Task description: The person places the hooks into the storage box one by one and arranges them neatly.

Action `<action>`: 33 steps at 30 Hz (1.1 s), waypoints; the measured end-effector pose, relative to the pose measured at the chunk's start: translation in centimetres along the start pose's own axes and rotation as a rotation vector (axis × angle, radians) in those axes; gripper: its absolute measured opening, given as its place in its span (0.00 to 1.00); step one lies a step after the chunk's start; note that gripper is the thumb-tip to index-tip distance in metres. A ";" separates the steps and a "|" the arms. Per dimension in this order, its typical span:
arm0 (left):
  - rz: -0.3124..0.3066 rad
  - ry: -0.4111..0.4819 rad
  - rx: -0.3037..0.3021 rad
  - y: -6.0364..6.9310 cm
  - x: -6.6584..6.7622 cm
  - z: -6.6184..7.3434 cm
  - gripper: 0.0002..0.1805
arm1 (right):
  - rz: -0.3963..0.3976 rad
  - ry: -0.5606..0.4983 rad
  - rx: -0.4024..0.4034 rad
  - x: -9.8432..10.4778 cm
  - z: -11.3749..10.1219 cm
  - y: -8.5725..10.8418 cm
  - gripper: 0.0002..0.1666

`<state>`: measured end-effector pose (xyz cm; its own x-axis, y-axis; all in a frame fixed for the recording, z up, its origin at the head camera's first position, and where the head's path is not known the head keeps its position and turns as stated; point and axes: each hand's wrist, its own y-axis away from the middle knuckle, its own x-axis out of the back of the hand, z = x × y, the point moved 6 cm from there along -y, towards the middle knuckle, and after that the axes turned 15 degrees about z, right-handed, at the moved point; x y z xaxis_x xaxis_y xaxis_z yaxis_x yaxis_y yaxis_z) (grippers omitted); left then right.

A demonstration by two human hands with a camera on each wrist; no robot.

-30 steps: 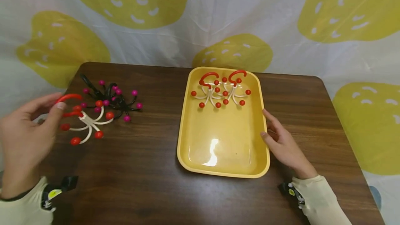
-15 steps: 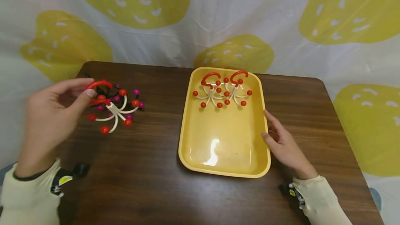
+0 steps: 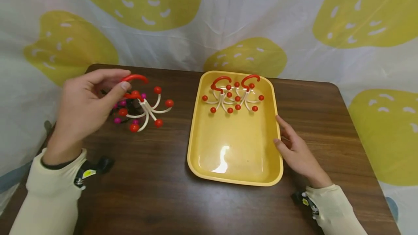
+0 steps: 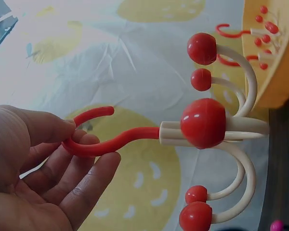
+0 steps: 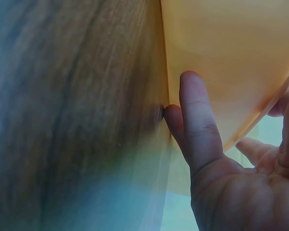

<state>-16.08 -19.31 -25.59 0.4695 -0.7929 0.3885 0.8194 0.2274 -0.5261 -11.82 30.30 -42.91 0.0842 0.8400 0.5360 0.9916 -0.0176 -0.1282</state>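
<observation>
My left hand (image 3: 83, 106) pinches the red hook end of a white multi-arm hanger hook (image 3: 148, 108) tipped with red balls, held above the table. In the left wrist view the thumb and fingers grip the bend of the red hook (image 4: 94, 149), and the arms point away from the hand. Behind it lie black hanger hooks (image 3: 122, 103) with magenta balls, mostly covered by the hand. My right hand (image 3: 298, 151) touches the right side of a yellow tray (image 3: 228, 148); in the right wrist view, straight fingers (image 5: 197, 110) rest along its outer wall.
Two more white hanger hooks, a left one (image 3: 222, 97) and a right one (image 3: 247, 93), lie at the tray's far end. The dark wooden table (image 3: 147, 191) meets a white curtain (image 3: 183, 50) with yellow shapes at its back edge.
My left hand has carried the red-and-white hanger hook rightward and slightly up, from the table's left side toward the tray, passing over the black ones. The right hand stays at the tray.
</observation>
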 end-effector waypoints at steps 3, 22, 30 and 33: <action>-0.031 0.066 0.019 -0.2 -1.4 0.9 0.14 | 0.001 0.002 -0.001 0.1 0.0 0.0 0.43; -0.286 0.301 -0.038 0.2 -12.4 3.8 0.12 | -0.007 0.000 0.000 0.5 0.2 -0.1 0.43; -0.363 0.335 -0.074 1.7 -15.6 5.1 0.11 | -0.005 0.009 0.011 0.7 0.1 0.2 0.43; -0.393 0.332 -0.104 2.2 -16.8 5.7 0.11 | -0.003 0.010 0.014 0.8 0.2 0.2 0.43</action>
<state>-20.29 -2.29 -28.89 -0.0099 -0.9475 0.3197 0.8679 -0.1669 -0.4679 -11.58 31.07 -42.69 0.0820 0.8347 0.5445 0.9904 -0.0071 -0.1383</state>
